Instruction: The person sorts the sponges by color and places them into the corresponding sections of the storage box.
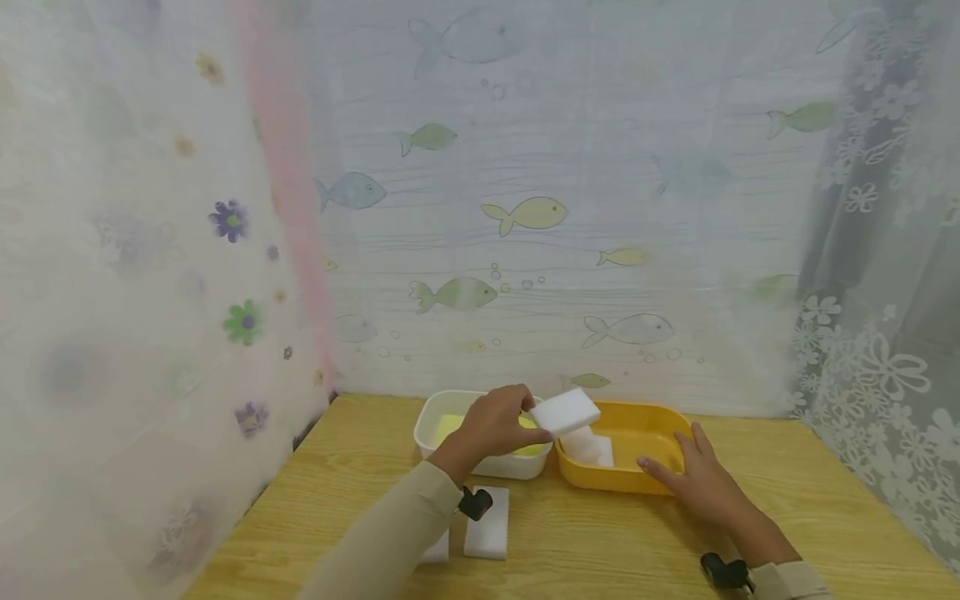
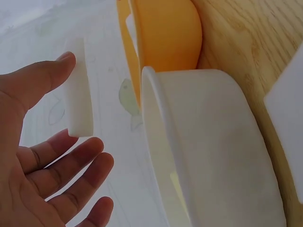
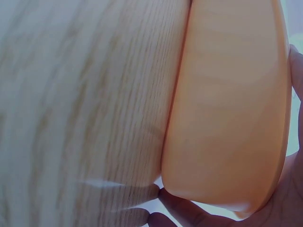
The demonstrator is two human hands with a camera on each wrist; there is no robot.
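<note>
My left hand [image 1: 491,425] pinches a white sponge block [image 1: 566,412] between thumb and fingers. The block is held tilted above the gap between two tubs, and the left wrist view shows its narrow edge [image 2: 79,90]. Below and to the right stands a yellow-orange plastic tub [image 1: 615,477] with white pieces [image 1: 588,447] in its left end. My right hand [image 1: 708,479] grips that tub's right end, thumb at the near rim; in the right wrist view its fingers [image 3: 184,208] curve around the tub's end.
A white tub [image 1: 510,467] with something yellow [image 1: 448,427] inside stands left of the orange one. Two more white blocks lie on the wooden table in front, one whole [image 1: 491,533] and one [image 1: 437,550] partly behind my left sleeve. A fish-print curtain [image 1: 540,275] hangs behind.
</note>
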